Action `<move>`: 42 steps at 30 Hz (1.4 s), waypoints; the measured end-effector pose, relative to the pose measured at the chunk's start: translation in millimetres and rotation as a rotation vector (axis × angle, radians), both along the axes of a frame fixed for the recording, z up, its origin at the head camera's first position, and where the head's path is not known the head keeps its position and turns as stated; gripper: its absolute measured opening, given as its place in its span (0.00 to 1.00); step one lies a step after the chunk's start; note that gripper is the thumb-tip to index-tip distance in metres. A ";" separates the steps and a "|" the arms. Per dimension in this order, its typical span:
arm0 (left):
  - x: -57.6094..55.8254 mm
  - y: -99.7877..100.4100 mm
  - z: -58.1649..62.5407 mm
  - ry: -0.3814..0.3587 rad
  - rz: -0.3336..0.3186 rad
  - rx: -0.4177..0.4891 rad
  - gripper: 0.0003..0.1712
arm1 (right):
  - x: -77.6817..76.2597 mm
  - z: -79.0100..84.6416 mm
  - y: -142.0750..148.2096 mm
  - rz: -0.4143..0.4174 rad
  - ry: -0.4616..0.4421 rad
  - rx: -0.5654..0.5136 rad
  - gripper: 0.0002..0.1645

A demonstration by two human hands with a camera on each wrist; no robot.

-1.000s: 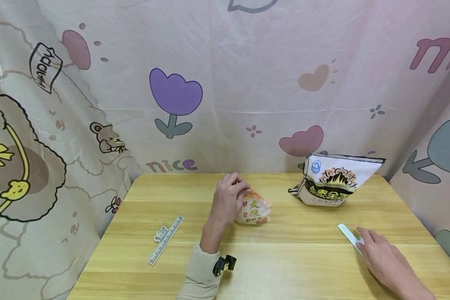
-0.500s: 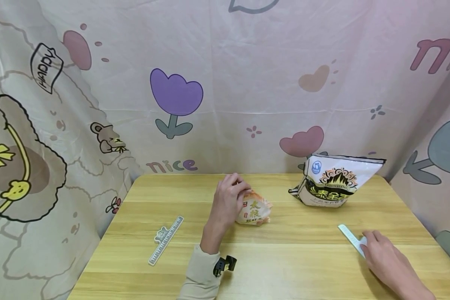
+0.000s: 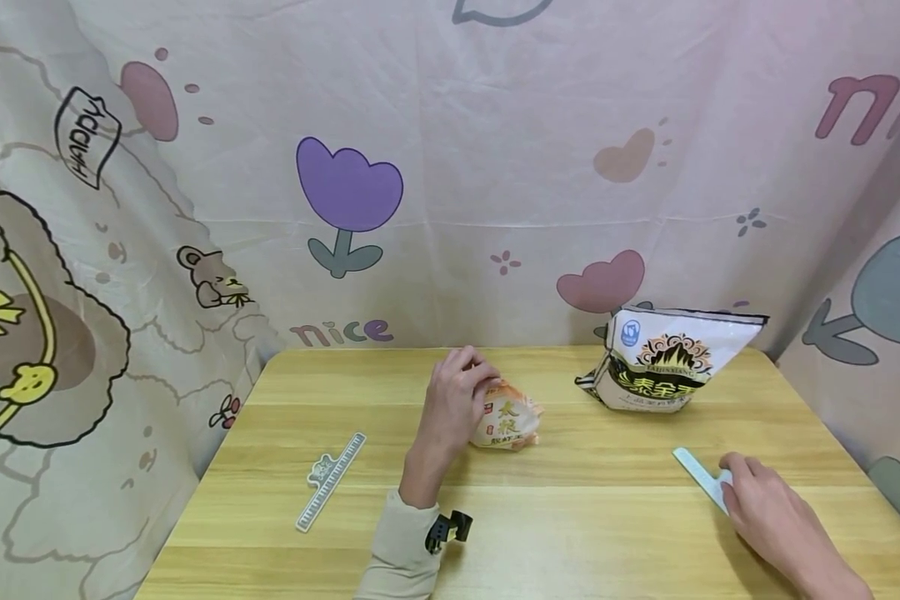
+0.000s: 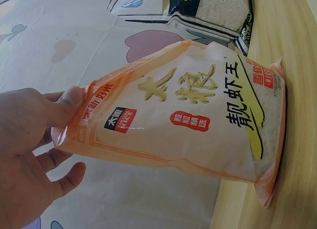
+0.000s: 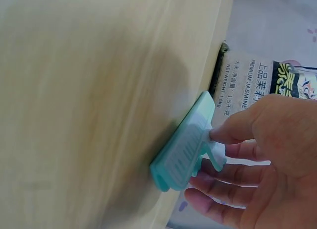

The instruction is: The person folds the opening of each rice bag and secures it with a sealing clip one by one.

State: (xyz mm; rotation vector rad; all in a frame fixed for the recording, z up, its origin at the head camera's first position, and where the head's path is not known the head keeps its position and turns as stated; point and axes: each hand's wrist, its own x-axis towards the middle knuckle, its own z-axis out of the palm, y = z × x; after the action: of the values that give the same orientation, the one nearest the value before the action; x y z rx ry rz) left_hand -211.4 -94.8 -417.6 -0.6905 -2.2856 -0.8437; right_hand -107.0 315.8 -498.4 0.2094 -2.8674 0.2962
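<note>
My left hand [image 3: 459, 392] pinches the gathered top corner of an orange-and-cream rice bag [image 4: 173, 115]. In the left wrist view the thumb lies on the bag's printed front, with fingers behind it. The bag stands upright at the middle of the table, its base on the wood. Over at the right, my right hand [image 3: 772, 521] holds a mint-green sealing clip [image 5: 185, 149] by its handle, thumb on one side and fingers on the other. The clip's long bar is close over the tabletop, pointing away to the left.
A larger white-and-black rice bag [image 3: 656, 367] stands at the back right of the wooden table [image 3: 570, 533]. On the left lies a white clip with a piano-key pattern [image 3: 330, 483]. A printed cloth [image 3: 480, 167] hangs behind the table's far edge.
My right hand has shifted slightly on the mint-green clip, and more of the clip's handle shows now. The left hand and its rice bag have stayed in place.
</note>
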 end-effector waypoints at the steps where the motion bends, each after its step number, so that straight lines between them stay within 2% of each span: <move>1: -0.1 0.3 0.4 0.002 -0.003 0.001 0.03 | 0.1 0.5 -0.3 0.003 0.009 0.002 0.14; 7: -2.5 1.5 1.3 0.005 -0.010 0.000 0.04 | 0.2 2.5 -1.6 0.037 0.118 0.035 0.16; 11: -4.2 1.8 3.4 0.009 -0.004 0.009 0.03 | -3.1 6.5 -2.5 0.050 0.156 0.062 0.18; 25: -4.7 2.4 3.3 0.007 -0.025 0.023 0.03 | -2.2 10.5 -6.9 0.047 0.214 0.047 0.19; 32: -1.5 -1.4 -2.7 -0.012 -0.010 0.025 0.03 | -1.7 8.9 -13.1 0.080 0.212 0.053 0.19; 42: -0.1 -0.3 -1.3 -0.003 -0.018 0.029 0.03 | -1.0 9.8 -16.1 0.064 0.205 0.053 0.19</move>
State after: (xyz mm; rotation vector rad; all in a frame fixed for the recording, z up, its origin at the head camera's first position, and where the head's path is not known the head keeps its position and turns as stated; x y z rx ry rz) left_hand -211.5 -95.1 -418.9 -0.6980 -2.2690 -0.8845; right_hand -108.1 299.7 -488.6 0.3226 -2.6705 0.1986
